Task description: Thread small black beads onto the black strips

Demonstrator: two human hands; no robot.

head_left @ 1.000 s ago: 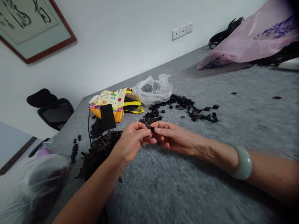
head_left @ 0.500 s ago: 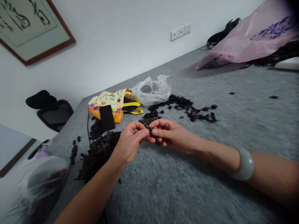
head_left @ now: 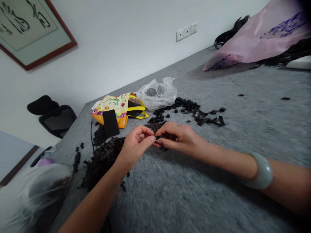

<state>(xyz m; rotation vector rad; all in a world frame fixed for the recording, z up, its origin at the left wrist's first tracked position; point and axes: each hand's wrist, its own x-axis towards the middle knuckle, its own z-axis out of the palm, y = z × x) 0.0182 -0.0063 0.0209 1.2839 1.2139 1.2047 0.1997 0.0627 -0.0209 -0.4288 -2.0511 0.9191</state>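
Note:
Between my fingertips, over the grey tabletop (head_left: 194, 184), is a small black piece (head_left: 159, 137). My left hand (head_left: 137, 144) pinches its left side with thumb and forefinger. From the right, my right hand (head_left: 181, 137) closes finger and thumb on the same piece; a pale bangle (head_left: 263, 171) circles that forearm. Just behind the hands lie small black round pieces (head_left: 187, 103) and dark granules (head_left: 155, 127). A heap of black strips (head_left: 104, 161) sits left of my left hand, partly behind the forearm. More black strips (head_left: 209, 119) lie beyond my right hand.
A yellow patterned bag (head_left: 113, 103) with a black phone (head_left: 111, 123) against it stands at the back left. Beside it is a clear plastic bag (head_left: 157, 94). A pink bag (head_left: 252, 42) fills the back right. A chair (head_left: 57, 119) stands past the left edge.
My right hand has shifted slightly, its fingers now more arched around the small black piece. My left hand stays nearly in place, and the view has moved a little.

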